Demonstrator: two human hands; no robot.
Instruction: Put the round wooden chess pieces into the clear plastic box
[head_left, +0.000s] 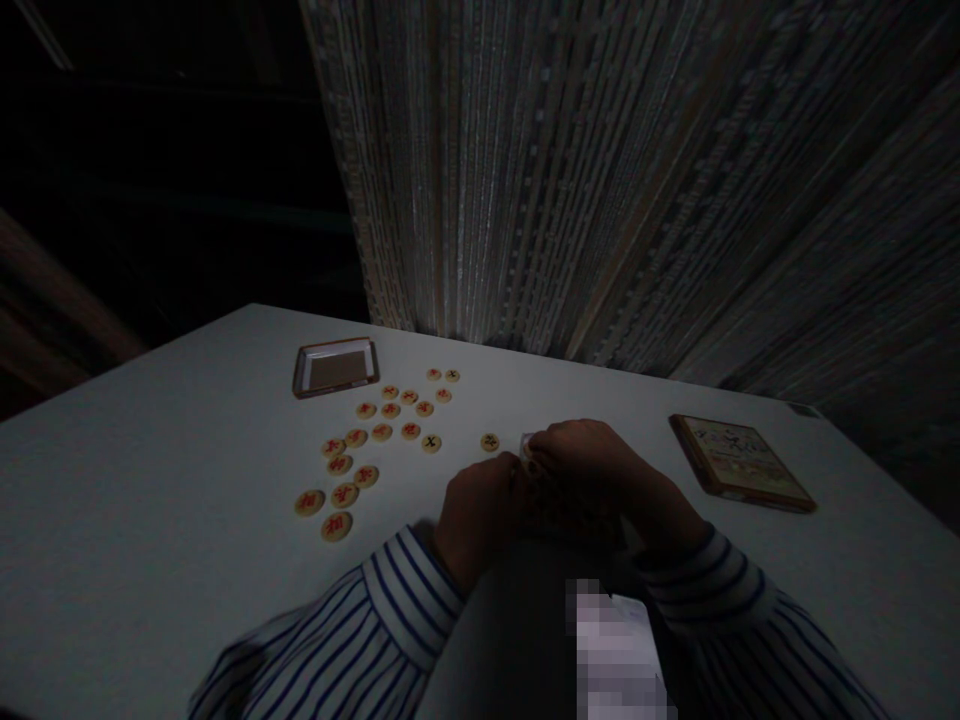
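Note:
My left hand [480, 505] is closed at the near middle of the white table [187, 480], its fingertips against a small pale-edged thing too dark to make out. Over the same spot my right hand [592, 460] curls its fingers round a light piece beside the left fingertips. A dark, patterned mass shows dimly beneath the right hand. Left of my hands lie several round pieces with red characters, one of them a near red piece [337, 526]. A piece with a dark character [490, 442] rests just beyond my left hand, and another dark-marked piece [431, 443] lies further left.
An open rectangular box lid or tray [336, 368] lies at the back left. On the right is a flat box with a picture cover [742, 462]. A string curtain [510, 200] hangs behind the table's far edge. A bright, pixelated object [622, 655] is at the bottom.

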